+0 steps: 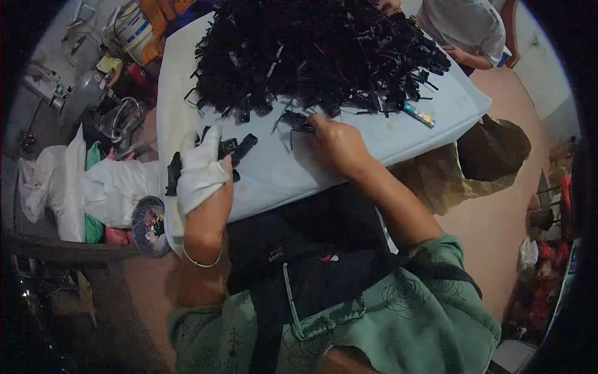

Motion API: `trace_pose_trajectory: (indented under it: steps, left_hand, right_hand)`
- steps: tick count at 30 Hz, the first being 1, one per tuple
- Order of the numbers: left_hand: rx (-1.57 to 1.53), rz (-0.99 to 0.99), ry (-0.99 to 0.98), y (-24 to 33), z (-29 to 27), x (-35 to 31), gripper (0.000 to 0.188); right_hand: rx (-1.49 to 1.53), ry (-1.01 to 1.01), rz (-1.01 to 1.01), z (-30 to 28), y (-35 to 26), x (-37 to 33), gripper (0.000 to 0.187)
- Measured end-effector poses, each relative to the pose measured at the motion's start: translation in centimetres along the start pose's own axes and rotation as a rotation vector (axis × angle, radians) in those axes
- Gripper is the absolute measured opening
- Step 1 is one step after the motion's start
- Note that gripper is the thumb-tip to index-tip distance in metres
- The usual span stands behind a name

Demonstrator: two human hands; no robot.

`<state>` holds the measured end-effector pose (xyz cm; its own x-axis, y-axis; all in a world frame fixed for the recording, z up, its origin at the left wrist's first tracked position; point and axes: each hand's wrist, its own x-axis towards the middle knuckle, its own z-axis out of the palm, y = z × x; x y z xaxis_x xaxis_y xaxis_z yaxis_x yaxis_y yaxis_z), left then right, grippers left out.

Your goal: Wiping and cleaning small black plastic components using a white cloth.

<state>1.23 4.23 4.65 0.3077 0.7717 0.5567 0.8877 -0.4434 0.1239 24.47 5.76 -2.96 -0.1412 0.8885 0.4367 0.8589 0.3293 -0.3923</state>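
Observation:
A white glove or cloth wrap covers most of my left hand (202, 171), which lies over a small group of black plastic parts at the table's near left. Its fingers are stretched out and apart, with the bare thumb beside one black part (246, 148); what lies under the palm is hidden. Another black part (172, 174) sits at the hand's left side. My right hand (341, 144) is closed, its fingertips pinching a black plastic part (298, 121) with a thin strip sticking out, just in front of a large heap of similar black parts (311, 56).
The pale-covered table (274, 177) has a colourful slim tube or lighter (418, 115) on its right. Across it stands another person (464, 31). A brown sack (436, 177) stands open at the right; white bags (118, 193) and a small bin (149, 227) stand left.

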Motion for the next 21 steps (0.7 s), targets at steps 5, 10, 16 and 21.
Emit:
trace_pose_trajectory:
  steps: [5,10,16,21]
  left_hand:
    - [-0.089,0.045,0.039,0.1,1.3,-1.5,0.032]
    - [-1.365,-0.861,-0.59,2.4,1.8,-2.5,0.022]
    - [-1.48,-0.566,-0.351,3.2,3.4,-2.3,0.016]
    - [-1.269,-0.513,-0.399,3.9,1.9,-2.6,0.017]
  right_hand:
    - [0.357,0.099,-0.094,-2.0,-2.5,-1.6,0.031]
    - [0.25,-0.074,-0.485,-3.6,-4.3,-2.3,0.034]
    - [0.711,-0.044,-0.252,-4.3,-5.8,-2.5,0.024]
    - [0.74,0.011,-0.012,-2.4,-6.7,-2.5,0.019]
